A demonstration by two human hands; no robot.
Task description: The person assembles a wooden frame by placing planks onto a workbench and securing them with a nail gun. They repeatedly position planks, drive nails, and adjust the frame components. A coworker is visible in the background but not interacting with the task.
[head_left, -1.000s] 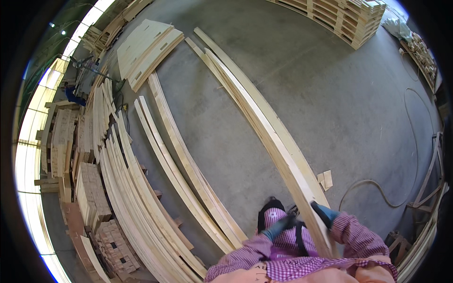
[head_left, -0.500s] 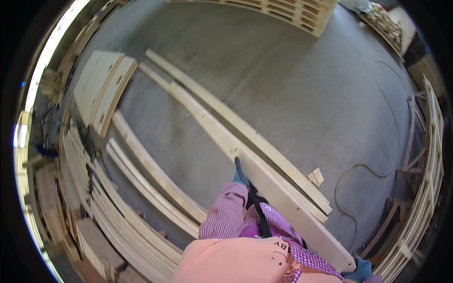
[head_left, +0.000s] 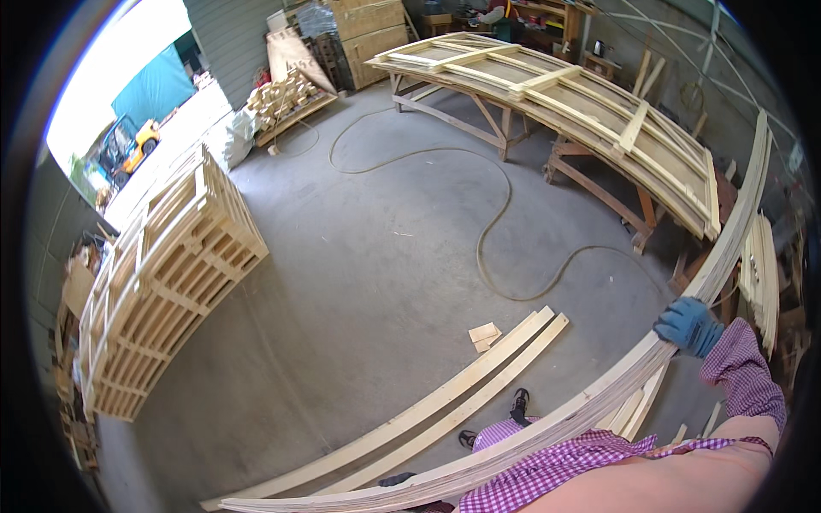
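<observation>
Long board (head_left: 599, 397): pale raw wood, streaky/layered-looking edge, looks bowed. Runs diag. across person's front, under R hand (head_left: 691, 327), extends past it up-right. R hand, blue glove, clamped on board. L hand (head_left: 397, 480) mostly hidden at board's far edge; can't tell grip. Floor (head_left: 385, 256) = smooth grey concrete.

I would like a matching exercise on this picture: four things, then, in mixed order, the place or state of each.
Things:
1. right hand
2. forklift
3. hose
4. wooden frame

Places or states:
A. winding over the floor
B. gloved, closed around long timber
C. raised above trestles
D. at the bright opening, upper left

Pairs: 1-B; 2-D; 3-A; 4-C
</observation>
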